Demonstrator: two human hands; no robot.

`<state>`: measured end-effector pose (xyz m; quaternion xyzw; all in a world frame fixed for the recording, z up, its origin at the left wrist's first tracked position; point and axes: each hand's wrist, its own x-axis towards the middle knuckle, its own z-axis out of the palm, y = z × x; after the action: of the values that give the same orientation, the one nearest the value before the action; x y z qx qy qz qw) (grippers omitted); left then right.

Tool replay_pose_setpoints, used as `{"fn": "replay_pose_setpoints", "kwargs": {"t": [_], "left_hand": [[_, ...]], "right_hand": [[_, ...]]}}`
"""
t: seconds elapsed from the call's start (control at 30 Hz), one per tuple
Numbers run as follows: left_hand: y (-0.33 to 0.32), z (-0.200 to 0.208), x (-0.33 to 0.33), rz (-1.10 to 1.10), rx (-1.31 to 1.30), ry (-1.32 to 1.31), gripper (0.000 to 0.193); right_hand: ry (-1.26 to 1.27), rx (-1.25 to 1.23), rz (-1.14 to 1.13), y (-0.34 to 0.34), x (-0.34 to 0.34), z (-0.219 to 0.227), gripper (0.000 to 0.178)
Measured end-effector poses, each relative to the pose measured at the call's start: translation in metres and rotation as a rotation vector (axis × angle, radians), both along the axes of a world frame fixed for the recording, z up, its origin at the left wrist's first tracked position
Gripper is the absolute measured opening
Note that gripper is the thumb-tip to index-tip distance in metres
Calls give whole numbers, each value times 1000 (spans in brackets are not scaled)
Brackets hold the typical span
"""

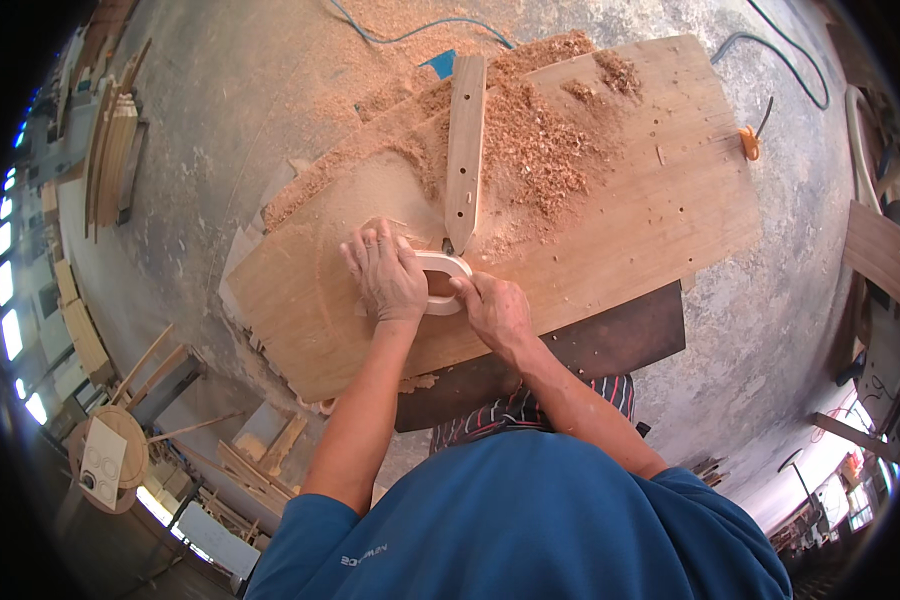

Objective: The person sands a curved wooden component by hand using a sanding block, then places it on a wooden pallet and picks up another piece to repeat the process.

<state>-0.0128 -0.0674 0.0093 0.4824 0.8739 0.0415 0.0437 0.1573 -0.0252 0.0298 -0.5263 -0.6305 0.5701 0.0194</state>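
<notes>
Head view: left hand (386, 278) gripped the left end of a pale wooden oval ring (442, 263); right hand (498, 308) held its right end, thumb on top. Ring sat low over the surface, just by a small dark metal bit (449, 246) at the pointed tip of a long brown wooden bar with dark holes (465, 150). Bar blocked the far side; reddish-brown wood shavings (550, 150) heaped right beside it. Blue scrap (440, 64) near bar's far end.

Surface: broad tan wooden board (660, 220), dusty, dark brown panel (625, 333) along near edge. Room: scuffed grey concrete floor (770, 310), blue-green cable (410, 36), stacked planks (112, 155) at left.
</notes>
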Motion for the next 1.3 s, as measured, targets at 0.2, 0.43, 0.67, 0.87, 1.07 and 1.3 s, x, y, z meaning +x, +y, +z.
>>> {"fn": "replay_pose_setpoints", "kwargs": {"t": [0.2,0.43,0.67,0.87,1.07,1.3], "left_hand": [[-6,7,-4,-244,8,-58,56],[-10,3,6,-138,7,-4,56],[-7,4,13,-110,-3,40,57],[-13,5,17,-34,-33,17,55],[-15,-1,19,-23,-4,51,53],[-16,-1,22,11,-15,79,52]], "right_hand": [[8,25,-11,-1,0,-2,46],[-26,13,-27,1,-4,-1,47],[-46,-50,-82,-13,-6,-8,49],[148,-621,-332,-31,-9,17,56],[212,-632,-454,-48,-15,3,59],[159,-555,-371,-43,-12,3,61]]}}
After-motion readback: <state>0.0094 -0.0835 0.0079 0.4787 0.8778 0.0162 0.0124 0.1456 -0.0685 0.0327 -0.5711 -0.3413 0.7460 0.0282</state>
